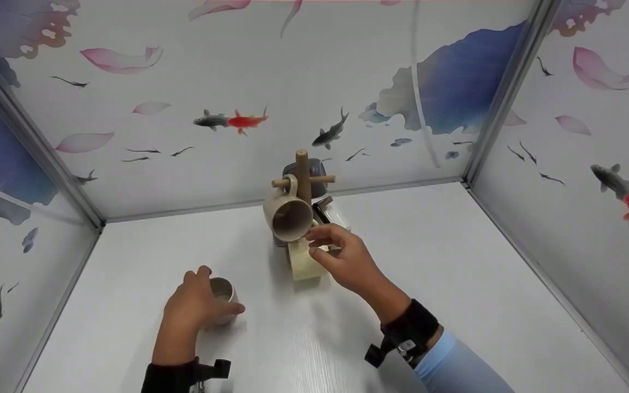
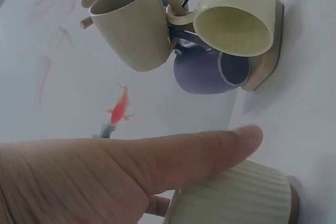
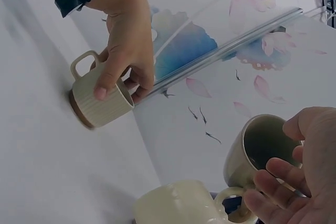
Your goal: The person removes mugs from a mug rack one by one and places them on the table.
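My left hand [image 1: 197, 300] reaches over a cream ribbed mug [image 3: 102, 100] standing on the table, gripping it with thumb and fingers on opposite sides. The mug's brown base and handle show in the right wrist view. At the wooden mug tree [image 1: 302, 169], a beige mug [image 1: 287, 213] hangs by its handle with its mouth facing forward. My right hand [image 1: 344, 256] is beside that mug, its fingers loosely bent and spread apart near the rim. Below hangs a pale yellow mug [image 2: 236, 14], partly behind my right hand in the head view.
A purple-blue mug [image 2: 205, 72] also hangs low on the tree, near its wooden base [image 2: 268, 61]. Behind the pale yellow mug, a dark-edged clear item [image 1: 333, 212] lies on the white table [image 1: 429, 262]. Patterned panels [image 1: 238, 65] enclose the table at back and sides.
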Tool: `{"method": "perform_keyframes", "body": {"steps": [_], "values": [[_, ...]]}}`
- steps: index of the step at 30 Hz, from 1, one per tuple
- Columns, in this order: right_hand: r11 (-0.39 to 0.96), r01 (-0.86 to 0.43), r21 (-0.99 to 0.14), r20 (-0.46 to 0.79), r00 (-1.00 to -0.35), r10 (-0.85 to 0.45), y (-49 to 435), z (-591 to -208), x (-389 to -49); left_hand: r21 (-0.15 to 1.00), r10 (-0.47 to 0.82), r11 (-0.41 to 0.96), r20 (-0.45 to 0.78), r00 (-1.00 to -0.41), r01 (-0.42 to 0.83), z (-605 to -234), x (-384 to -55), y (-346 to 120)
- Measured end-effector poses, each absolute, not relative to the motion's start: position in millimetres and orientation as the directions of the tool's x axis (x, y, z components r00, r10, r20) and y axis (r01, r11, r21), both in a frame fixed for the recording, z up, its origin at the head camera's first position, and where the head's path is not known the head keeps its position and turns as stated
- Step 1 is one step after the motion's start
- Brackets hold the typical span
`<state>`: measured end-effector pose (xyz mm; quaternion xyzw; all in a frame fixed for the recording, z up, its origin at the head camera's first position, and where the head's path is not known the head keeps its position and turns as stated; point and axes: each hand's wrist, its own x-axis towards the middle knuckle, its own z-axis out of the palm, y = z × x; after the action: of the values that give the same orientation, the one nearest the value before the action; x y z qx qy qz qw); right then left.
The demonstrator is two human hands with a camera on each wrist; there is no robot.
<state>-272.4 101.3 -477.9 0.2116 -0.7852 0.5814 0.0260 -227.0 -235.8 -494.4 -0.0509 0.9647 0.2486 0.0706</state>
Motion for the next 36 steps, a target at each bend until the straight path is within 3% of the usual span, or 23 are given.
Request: {"method": "perform_keyframes", "body": {"steps": [4, 11, 15, 29, 36], "values": [[0.231, -0.360, -0.904, 0.306, -0.922, -0.239, 100.5, -474.8, -274.8, 0.533, -0.055, 0.840, -0.098, -0.994, -0.100, -482.0, -226.8, -235.5], [0.193, -0.318, -0.928, 0.294, -0.945, -0.142, 97.7, -468.5, -284.5, 0.706, -0.059, 0.706, 0.138, -0.989, 0.056, -458.1, -235.0, -204.7], [0.204, -0.295, -0.933, 0.263, -0.950, -0.171, 95.8, -463.5, -291.7, 0.701, -0.027, 0.704, 0.193, -0.981, 0.118, -448.5, -250.2, -180.3], [0.272, -0.345, -0.898, 0.265, -0.920, -0.290, 86.7, -458.6, -302.5, 0.812, 0.086, 0.568, 0.100, -0.991, 0.131, -453.2, -293.1, -146.5], [0.482, -0.452, -0.751, 0.357, -0.891, -0.279, 74.0, -460.9, -298.1, 0.880, 0.075, 0.466, 0.058, -0.995, 0.087, -454.3, -299.0, -147.7]]}}
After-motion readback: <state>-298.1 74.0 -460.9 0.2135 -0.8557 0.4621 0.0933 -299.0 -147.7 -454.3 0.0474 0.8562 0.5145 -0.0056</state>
